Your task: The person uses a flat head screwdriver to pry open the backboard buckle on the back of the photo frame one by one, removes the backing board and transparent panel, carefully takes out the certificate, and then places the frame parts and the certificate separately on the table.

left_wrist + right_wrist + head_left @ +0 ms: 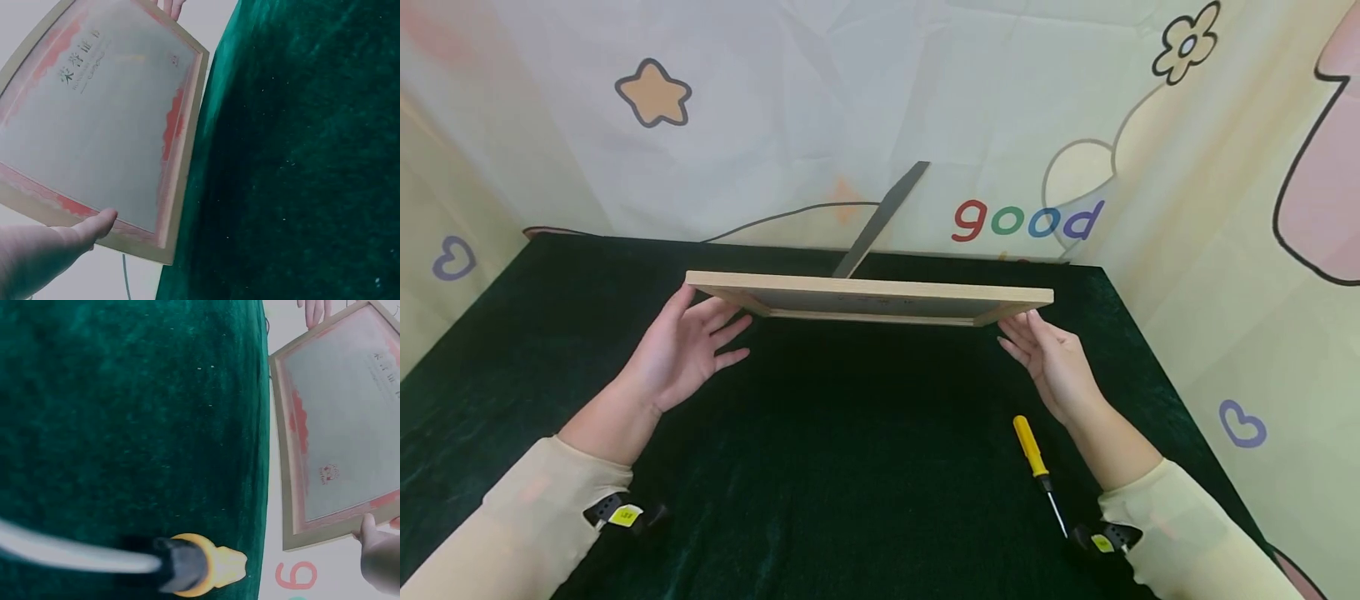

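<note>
A picture frame [868, 286] with a pale wooden rim is held up over the table, seen almost edge-on in the head view. Behind it a grey stand leg [883, 218] sticks out. Under the frame's front lies a white certificate [119, 119] with a red border and printed characters. My left hand [683, 346] grips one side of the frame, its thumb on the front rim in the left wrist view. At the opposite side my right hand [1054, 360] pinches the rim, with the thumb [369, 530] at the front.
A screwdriver [1030, 446] with a yellow handle lies on the dark green cloth [820, 467], left of my right forearm. A printed curtain [820, 100] with stars, hearts and the word "good" hangs behind the table and along both sides.
</note>
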Motion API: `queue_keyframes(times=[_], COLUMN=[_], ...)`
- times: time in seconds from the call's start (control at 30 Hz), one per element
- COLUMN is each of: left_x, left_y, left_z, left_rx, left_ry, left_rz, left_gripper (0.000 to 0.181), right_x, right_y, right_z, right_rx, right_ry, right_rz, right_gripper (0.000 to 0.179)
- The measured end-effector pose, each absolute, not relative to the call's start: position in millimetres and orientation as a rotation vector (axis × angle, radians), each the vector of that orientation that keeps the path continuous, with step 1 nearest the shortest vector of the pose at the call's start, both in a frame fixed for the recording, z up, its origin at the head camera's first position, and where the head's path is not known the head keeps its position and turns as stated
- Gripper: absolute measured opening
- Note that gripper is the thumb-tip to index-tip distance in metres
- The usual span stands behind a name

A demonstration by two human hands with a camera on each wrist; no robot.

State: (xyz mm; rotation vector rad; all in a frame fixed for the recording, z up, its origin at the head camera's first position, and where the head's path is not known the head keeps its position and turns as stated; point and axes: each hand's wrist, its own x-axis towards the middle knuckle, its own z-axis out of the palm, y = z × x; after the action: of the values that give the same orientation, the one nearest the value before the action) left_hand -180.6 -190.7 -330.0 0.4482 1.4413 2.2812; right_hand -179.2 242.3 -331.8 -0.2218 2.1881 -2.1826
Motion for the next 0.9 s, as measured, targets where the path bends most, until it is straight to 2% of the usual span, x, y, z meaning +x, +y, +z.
queue_keyframes(times=[0.2, 0.47, 0.7, 0.9], left_x=[-178.5, -176.1, -175.4, -173.9], left_y=[-190.1, -190.8, -193.1, -196.2], left_z=[-329.1, -334.4, -338.5, -338.0], left_rx=[0.42, 0.421, 0.522, 0.574], left_ry=[1.401, 1.285, 1.355, 1.463], left_rz=[2.358, 2.372, 2.274, 2.156], left_gripper=[0.067, 0.039, 0.053, 0.054], right_x=[-176.6, -175.7, -174.9, -171.7], right_y=[242.1, 241.6, 243.0, 246.7], right_z=[-336.2, -334.7, -330.6, -327.1], right_rx=[-0.292, -0.233, -0.119, -0.087], right_ry=[2.12, 2.153, 2.079, 2.052], right_rz=[-2.281, -2.231, -2.235, -2.217], right_gripper=[0.06, 0.057, 0.07, 0.066])
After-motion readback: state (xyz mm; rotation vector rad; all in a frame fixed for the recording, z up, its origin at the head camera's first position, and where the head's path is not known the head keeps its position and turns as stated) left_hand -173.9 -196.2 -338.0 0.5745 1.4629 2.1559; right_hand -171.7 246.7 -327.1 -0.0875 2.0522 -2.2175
